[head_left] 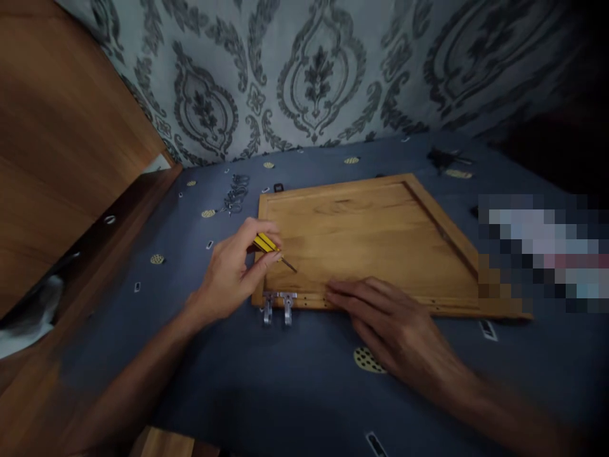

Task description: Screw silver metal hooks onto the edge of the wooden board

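My left hand point(233, 270) is closed around the yellow handle of a screwdriver point(265, 242). Its thin dark shaft points down and right, over the left end of a wooden panel point(352, 238) with a raised frame. My right hand point(390, 317) lies across the panel's near edge, fingers stretched out and touching the wood. Between the hands, small dark holes run along that near edge. Two metal hinges point(278, 306) sit side by side at its near left corner, their arms hanging past the edge. Whether screws hold them cannot be made out.
The panel lies on a dark blue patterned cloth point(181, 349). Beyond its left end is a cluster of metal pieces point(236, 193). A dark object point(447, 158) lies at the back right. Wooden furniture point(66, 139) stands on the left, and a patterned curtain point(318, 70) hangs behind.
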Available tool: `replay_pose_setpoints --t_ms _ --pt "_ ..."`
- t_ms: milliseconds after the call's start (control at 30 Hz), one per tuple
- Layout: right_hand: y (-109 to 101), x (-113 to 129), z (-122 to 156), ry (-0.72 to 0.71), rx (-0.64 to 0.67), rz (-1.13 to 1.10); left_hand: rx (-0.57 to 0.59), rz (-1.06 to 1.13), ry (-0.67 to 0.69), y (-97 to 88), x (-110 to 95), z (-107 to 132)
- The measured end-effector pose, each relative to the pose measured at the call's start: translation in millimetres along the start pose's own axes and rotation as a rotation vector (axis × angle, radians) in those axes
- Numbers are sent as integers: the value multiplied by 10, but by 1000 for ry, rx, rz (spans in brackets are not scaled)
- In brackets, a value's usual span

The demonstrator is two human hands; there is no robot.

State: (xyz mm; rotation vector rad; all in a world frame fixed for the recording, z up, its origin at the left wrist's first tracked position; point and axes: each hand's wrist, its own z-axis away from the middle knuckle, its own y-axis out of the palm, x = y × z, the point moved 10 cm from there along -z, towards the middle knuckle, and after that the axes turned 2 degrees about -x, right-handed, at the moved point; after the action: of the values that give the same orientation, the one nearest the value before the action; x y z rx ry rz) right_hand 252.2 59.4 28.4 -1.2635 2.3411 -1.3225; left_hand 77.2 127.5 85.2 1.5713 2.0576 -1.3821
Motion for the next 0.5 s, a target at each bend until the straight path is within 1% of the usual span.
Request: replay_pose_setpoints --t_ms 100,167,200,233,300,367,433,500 --pt "-27 6 1 -18 -27 26 -121 172 -194 -10 330 8" --pt "-41 9 12 -33 -46 41 -188 215 -286 -8 531 25" --pt "-38 4 20 -36 -49 45 -184 201 -332 18 629 35" --pt "-30 -6 30 -36 -48 49 -157 168 -369 55 717 42" --pt "-12 -23 53 -39 -52 54 -116 119 -389 93 843 41" --pt "2 -30 77 -52 -64 59 -105 37 -382 75 934 20" --pt "11 -35 95 -67 -80 59 -103 -72 -362 47 997 -27" --pt "16 -43 104 -77 -94 53 -83 -176 -335 69 1038 -106"
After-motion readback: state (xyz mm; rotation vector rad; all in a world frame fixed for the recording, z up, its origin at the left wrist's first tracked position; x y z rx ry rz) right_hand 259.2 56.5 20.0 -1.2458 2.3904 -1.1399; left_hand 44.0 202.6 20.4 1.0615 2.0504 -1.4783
